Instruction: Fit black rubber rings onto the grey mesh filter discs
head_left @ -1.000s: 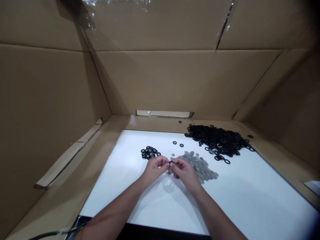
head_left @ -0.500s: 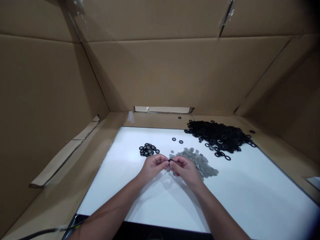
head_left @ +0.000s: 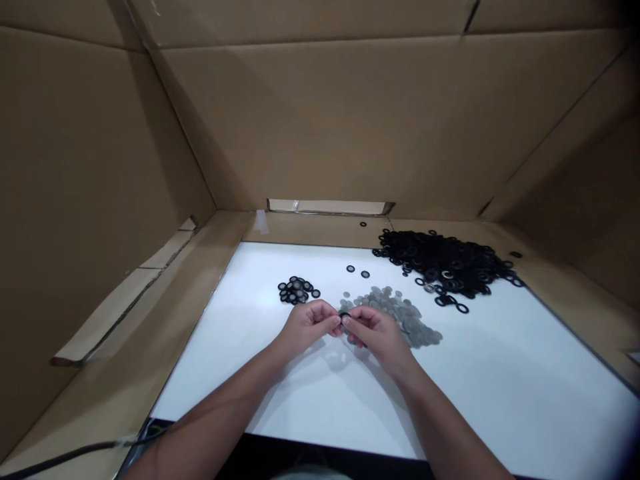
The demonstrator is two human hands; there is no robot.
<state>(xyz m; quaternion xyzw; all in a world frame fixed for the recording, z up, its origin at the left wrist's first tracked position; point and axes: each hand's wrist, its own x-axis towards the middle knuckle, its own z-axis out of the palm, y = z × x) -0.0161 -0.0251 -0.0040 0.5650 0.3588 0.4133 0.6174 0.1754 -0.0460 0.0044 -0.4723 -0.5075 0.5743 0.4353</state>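
Observation:
Between the fingertips of both hands is a small black ring (head_left: 344,316), partly covered by the thumbs. My left hand (head_left: 313,323) pinches its left side, and my right hand (head_left: 375,328) pinches the right. Whether a grey disc sits inside the ring I cannot make out. Just behind and to the right of my right hand, a pile of thin grey discs (head_left: 410,320) lies on the white board (head_left: 320,407). Beyond my left hand is a small cluster of black rings with grey centres (head_left: 295,290).
A large heap of loose black rings (head_left: 445,260) covers the back right corner. Two grey-centred rings (head_left: 358,271) lie behind the disc pile. Cardboard walls (head_left: 320,127) enclose the board at the back and sides. A black cable (head_left: 75,453) runs along the lower left.
The view has tilted slightly downward, so the surroundings sit a little higher in the picture. Both hands stay together at the ring, with only a slight shift of the fingers.

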